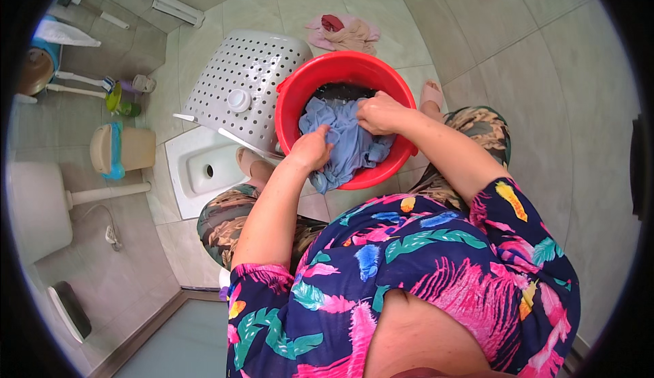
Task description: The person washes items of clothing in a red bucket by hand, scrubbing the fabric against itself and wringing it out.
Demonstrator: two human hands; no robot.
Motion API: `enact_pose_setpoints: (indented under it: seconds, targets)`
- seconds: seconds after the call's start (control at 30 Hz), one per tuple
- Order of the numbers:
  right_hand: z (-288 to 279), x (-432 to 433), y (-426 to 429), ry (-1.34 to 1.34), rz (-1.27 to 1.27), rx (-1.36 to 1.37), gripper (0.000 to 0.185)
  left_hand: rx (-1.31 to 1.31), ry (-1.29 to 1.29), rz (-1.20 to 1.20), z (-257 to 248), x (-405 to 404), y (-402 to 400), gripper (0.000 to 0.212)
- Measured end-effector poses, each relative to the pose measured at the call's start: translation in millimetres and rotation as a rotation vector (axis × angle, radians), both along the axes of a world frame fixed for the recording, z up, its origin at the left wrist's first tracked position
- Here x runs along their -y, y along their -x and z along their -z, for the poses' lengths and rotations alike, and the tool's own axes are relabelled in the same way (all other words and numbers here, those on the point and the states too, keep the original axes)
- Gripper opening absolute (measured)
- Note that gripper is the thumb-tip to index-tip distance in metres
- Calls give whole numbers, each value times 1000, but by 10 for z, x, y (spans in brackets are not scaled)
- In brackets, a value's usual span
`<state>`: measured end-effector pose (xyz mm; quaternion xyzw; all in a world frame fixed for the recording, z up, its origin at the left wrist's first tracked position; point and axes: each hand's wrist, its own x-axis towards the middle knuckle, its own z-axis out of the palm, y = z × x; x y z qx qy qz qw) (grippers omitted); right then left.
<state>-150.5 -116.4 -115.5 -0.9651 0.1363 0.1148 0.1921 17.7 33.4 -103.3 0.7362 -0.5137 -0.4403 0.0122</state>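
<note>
A bright red plastic tub (346, 60) stands on the tiled floor between my feet. Bunched inside it is a wet blue cloth garment (341, 145), and part of it hangs over the near rim. My left hand (311, 148) grips the garment at its left side. On the right, my right hand (379, 114) is closed on another part of the same cloth, fingers curled in. Dark water or dark fabric (343, 90) shows at the far side of the tub; I cannot tell which.
Left of the tub lies an overturned grey perforated basket (250, 66) bearing a white round cap (238, 101). Pink and beige clothes (352, 35) lie on the floor beyond. A squat toilet (204, 166), a beige bin (130, 145) and wall-hung brushes (84, 79) are at left.
</note>
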Motion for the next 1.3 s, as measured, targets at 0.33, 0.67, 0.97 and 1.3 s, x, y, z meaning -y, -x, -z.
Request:
enact_pose_setpoints:
  seconds: [0.33,0.67,0.97,1.3]
  targets:
    - [-1006,177,388,-228,181,657,10,61,358,-97,390,68,-127,35]
    - [-880,336,257,-1072,545,559,17,-1143,754,-802,-439,132,-746,5]
    - [-459,207,-98,-789,342,408,30,-1102,976,-807,-591,337,-537,13]
    - [-505,75,-464,-1543,921,978,31,-229,1344,-678,-915,629,68,16]
